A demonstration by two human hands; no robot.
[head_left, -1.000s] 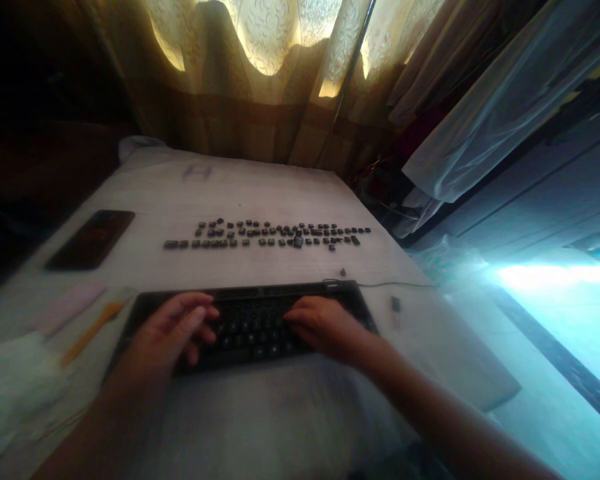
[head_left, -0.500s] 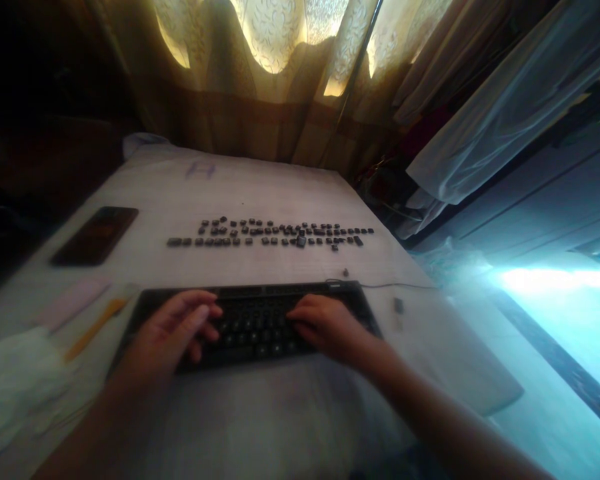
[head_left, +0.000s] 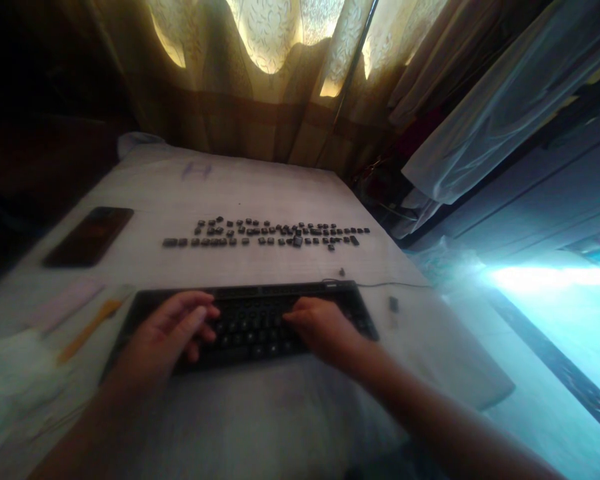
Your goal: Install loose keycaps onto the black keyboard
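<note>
A black keyboard (head_left: 253, 350) lies across the table in front of me. Over its left part rests my left hand (head_left: 177, 327), fingers loosely curled and apart, with nothing visible in them. My right hand (head_left: 317, 327) is over the right-centre keys, its thumb and fingers pressed together and pointing down at the board. What those fingertips hold, if anything, is hidden. Beyond the keyboard, rows of loose black keycaps (head_left: 297, 241) are laid out on the table.
A dark phone (head_left: 90, 237) lies at the left, with a pink object (head_left: 67, 303), an orange-handled tool (head_left: 90, 330) and a crumpled white cloth (head_left: 15, 380) nearer me. The keyboard cable (head_left: 395, 285) runs right, past a small dark piece (head_left: 393, 304). Curtains (head_left: 260, 100) hang behind the table (head_left: 240, 190).
The whole view has shifted slightly, so the things appear a little further left. My right hand's fingers look drawn closer together; my left hand stays over the keyboard.
</note>
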